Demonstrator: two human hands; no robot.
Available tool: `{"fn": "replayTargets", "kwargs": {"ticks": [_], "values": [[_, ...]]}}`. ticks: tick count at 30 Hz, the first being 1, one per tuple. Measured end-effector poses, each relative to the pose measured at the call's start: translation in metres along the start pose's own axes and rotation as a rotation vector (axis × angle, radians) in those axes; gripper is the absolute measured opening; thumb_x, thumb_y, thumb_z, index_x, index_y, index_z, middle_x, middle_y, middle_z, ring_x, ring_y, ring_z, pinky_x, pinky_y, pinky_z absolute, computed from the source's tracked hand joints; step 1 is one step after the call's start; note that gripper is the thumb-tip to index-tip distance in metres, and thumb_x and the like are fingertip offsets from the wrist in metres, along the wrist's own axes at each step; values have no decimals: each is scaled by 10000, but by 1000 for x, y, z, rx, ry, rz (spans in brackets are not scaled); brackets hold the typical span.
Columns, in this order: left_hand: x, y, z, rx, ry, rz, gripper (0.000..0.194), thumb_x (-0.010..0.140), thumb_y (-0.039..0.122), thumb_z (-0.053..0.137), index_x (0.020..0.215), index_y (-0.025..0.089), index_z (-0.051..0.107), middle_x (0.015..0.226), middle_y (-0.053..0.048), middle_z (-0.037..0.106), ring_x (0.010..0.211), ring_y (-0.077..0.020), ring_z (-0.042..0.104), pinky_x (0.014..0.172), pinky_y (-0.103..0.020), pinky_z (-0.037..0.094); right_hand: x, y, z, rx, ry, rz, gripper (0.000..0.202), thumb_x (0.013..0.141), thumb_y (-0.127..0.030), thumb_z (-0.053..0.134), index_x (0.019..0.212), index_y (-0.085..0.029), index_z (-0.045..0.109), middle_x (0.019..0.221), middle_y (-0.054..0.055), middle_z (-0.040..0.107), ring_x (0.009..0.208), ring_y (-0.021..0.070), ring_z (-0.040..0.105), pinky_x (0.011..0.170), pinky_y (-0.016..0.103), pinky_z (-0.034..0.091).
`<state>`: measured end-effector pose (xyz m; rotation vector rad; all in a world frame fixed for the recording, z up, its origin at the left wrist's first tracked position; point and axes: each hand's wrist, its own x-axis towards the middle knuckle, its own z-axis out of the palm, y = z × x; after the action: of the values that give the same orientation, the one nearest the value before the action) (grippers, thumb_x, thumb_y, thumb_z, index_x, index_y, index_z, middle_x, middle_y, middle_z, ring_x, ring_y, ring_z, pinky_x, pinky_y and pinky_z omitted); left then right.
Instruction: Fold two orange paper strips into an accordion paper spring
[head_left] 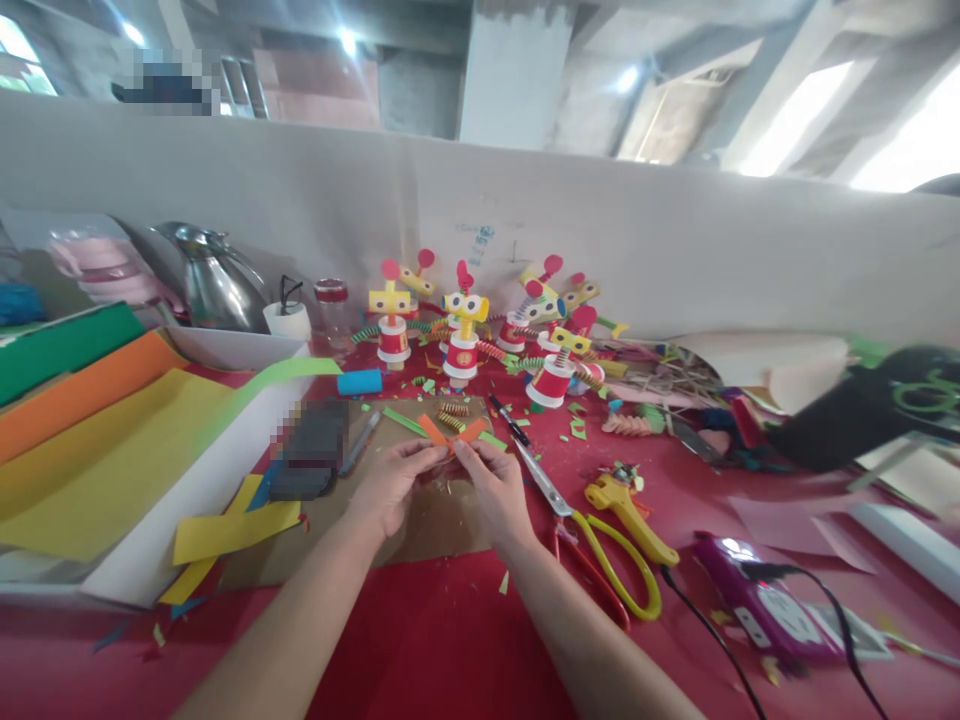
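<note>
Over a brown cardboard sheet (427, 530), my two hands meet at a V of orange paper strips (433, 430). My left hand (397, 485) pinches the strips at the point of the V, and my right hand (491, 488) has its thumb and fingers closed on the same spot. How the strips join there is hidden by my fingertips. Just beyond them lie folded paper springs (453, 420) and a green paper strip (403, 420). A black pen (510, 420) and large scissors (551, 485) with yellow and red handles lie to the right of my right hand.
Several paper-cup figures (461, 350) stand at the back. At right are a yellow glue gun (634, 515) with a cord and a purple device (772, 600). A box of coloured paper (112, 460), yellow strips (236, 530), a steel jug (217, 280) and a glass jar (332, 310) are left.
</note>
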<state>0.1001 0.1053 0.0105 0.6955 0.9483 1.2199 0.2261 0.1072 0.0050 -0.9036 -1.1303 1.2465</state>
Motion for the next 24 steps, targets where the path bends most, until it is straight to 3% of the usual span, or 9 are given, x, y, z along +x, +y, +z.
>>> {"fn": "replayTargets", "kwargs": {"ticks": [3, 9, 11, 16, 19, 24], "values": [[0, 0, -1, 44, 39, -28, 225, 569, 250, 811, 718, 127, 696, 716, -46, 705, 673, -145, 641, 706, -279, 482, 5, 2, -7, -55, 101, -57, 198, 725, -371, 684, 732, -173, 692, 685, 1, 578, 653, 127, 514, 585, 238, 420], [3, 4, -5, -4, 64, -13, 196, 591, 230, 799, 705, 125, 679, 713, -66, 713, 693, -160, 664, 705, -275, 494, 16, 2, -24, 72, 300, -72, 251, 766, -404, 641, 826, -161, 665, 597, -28, 480, 534, 92, 418, 492, 216, 341], [4, 3, -6, -52, 81, -6, 172, 600, 210, 791, 705, 123, 686, 701, -57, 711, 687, -135, 657, 667, -227, 479, 14, 1, -22, 87, 256, -45, 253, 780, -411, 616, 854, -171, 655, 633, -16, 512, 550, 100, 460, 501, 217, 373], [8, -2, -6, -183, 92, -97, 137, 652, 175, 742, 768, 110, 710, 734, -57, 714, 643, -106, 625, 620, -206, 466, -1, 7, -2, -5, -90, -19, 343, 723, -354, 692, 1032, -222, 624, 813, 4, 626, 673, 137, 587, 624, 257, 483], [8, -6, -4, -238, 83, -141, 99, 682, 165, 723, 766, 114, 709, 699, -41, 700, 618, -107, 612, 631, -222, 469, -5, 12, 5, -19, -88, -64, 297, 756, -351, 670, 1011, -210, 616, 791, 11, 646, 695, 154, 607, 659, 279, 500], [3, -10, 2, -277, -20, -94, 131, 647, 175, 770, 751, 128, 705, 747, -34, 705, 716, -120, 636, 740, -237, 467, -3, 10, 2, -79, 1, -110, 184, 808, -364, 607, 885, -207, 660, 809, 19, 669, 759, 174, 621, 727, 296, 502]]}}
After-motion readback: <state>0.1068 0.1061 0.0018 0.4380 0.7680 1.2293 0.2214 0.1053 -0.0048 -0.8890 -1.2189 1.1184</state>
